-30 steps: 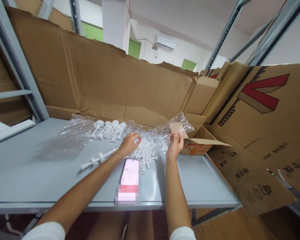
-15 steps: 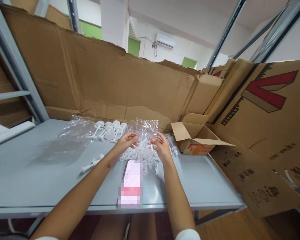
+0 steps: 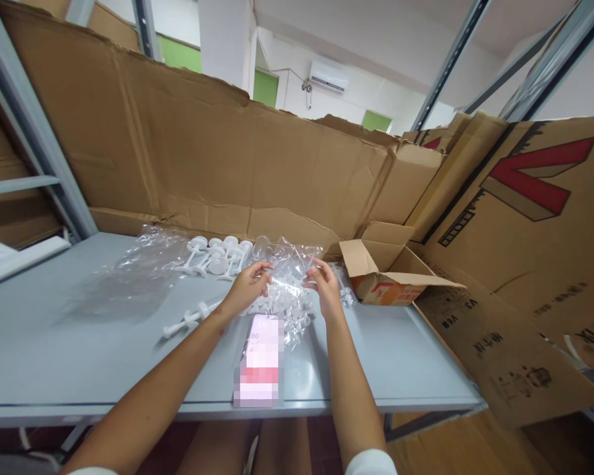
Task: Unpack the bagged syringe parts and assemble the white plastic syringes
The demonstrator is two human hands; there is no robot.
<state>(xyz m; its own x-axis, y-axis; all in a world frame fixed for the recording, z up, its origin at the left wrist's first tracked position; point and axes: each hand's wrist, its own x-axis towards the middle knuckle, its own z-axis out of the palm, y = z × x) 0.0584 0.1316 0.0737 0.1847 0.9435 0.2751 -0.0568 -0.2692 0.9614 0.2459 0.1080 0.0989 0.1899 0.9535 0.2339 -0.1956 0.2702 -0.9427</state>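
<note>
A clear plastic bag is stretched between my two hands, above a heap of small white plastic pieces. My left hand pinches its left edge, while my right hand grips the right edge with thumb and fingers. Behind my left hand lie several white plunger-like parts with round discs. A few more white plungers rest near my left forearm. Below the bag a phone lies face up with its screen lit.
An opened small cardboard box stands right of my right hand. A large clear plastic bag lies on the grey table at left. Tall cardboard panels wall off the back, and a printed carton the right side.
The bag's upper part has come down and forward, and its shape has spread wider between my hands. My right hand has shifted very slightly right.
</note>
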